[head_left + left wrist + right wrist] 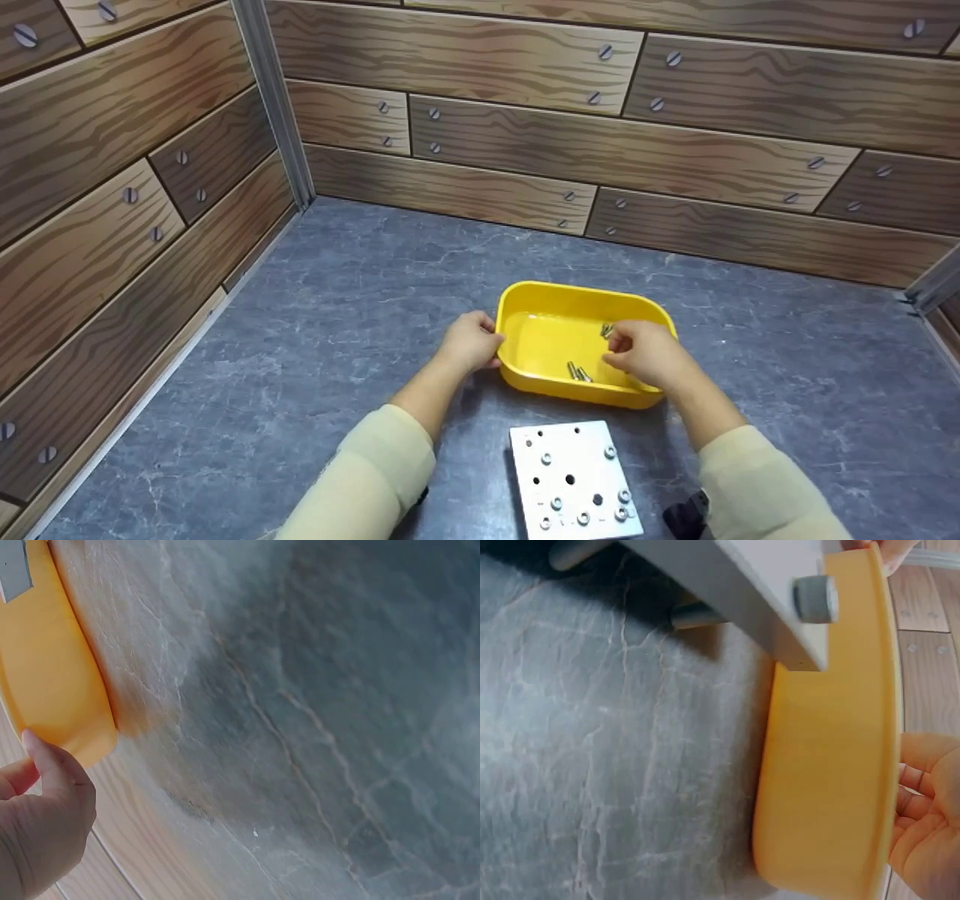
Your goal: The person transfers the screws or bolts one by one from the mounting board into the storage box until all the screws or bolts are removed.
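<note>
A yellow plastic bin (555, 345) stands on the dark table. My left hand (471, 343) holds its left end, the thumb on the rim; the left wrist view shows this hand (49, 817) at the bin's edge. Over the bin's right side is my right hand (649, 352), fingers bent and dipping inside. Close to its fingertips lie small screws (606, 330), and more screws (579, 373) rest by the front wall. The right wrist view shows the right hand (930, 817) behind the rim, its fingertips hidden, so whether it pinches a screw is unclear.
A silver metal block (574, 480) with holes and several socket-head screws stands in front of the bin, on legs in the right wrist view. A black object (686, 517) lies by the right forearm. Wood-patterned walls (450, 165) enclose the back and left.
</note>
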Action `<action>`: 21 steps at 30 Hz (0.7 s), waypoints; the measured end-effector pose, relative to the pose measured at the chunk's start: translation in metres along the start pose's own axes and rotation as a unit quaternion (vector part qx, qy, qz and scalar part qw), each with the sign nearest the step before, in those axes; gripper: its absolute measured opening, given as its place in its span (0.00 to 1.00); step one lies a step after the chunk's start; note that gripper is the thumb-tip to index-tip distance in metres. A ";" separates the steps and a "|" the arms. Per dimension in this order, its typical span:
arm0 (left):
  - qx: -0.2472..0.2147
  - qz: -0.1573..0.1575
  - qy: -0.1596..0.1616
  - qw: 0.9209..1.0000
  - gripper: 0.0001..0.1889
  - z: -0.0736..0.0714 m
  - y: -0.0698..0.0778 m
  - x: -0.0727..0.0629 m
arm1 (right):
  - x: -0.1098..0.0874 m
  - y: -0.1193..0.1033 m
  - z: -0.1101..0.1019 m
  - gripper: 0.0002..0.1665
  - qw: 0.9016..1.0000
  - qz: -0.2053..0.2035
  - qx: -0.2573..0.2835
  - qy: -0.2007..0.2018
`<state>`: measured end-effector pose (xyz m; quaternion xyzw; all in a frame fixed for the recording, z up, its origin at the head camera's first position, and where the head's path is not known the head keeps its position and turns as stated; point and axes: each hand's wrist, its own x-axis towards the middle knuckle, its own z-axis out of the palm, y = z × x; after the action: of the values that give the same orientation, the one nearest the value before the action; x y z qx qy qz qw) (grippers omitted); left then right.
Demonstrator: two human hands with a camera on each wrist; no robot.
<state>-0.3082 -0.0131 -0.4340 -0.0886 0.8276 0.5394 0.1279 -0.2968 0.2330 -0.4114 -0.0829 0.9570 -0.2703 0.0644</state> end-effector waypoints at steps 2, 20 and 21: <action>0.000 -0.001 0.000 1.000 0.03 0.000 0.001 -0.001 | -0.005 -0.002 -0.003 0.08 1.000 -0.006 0.007 -0.002; 0.004 -0.008 0.003 1.000 0.05 0.000 0.002 -0.002 | -0.058 -0.041 -0.003 0.09 0.989 -0.122 0.030 -0.073; 0.004 -0.008 0.003 1.000 0.05 0.000 0.002 -0.002 | -0.061 -0.043 -0.002 0.08 0.988 -0.132 0.031 -0.079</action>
<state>-0.3070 -0.0123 -0.4319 -0.0960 0.8295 0.5345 0.1303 -0.2326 0.2094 -0.3819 -0.2279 0.9208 -0.2981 0.1061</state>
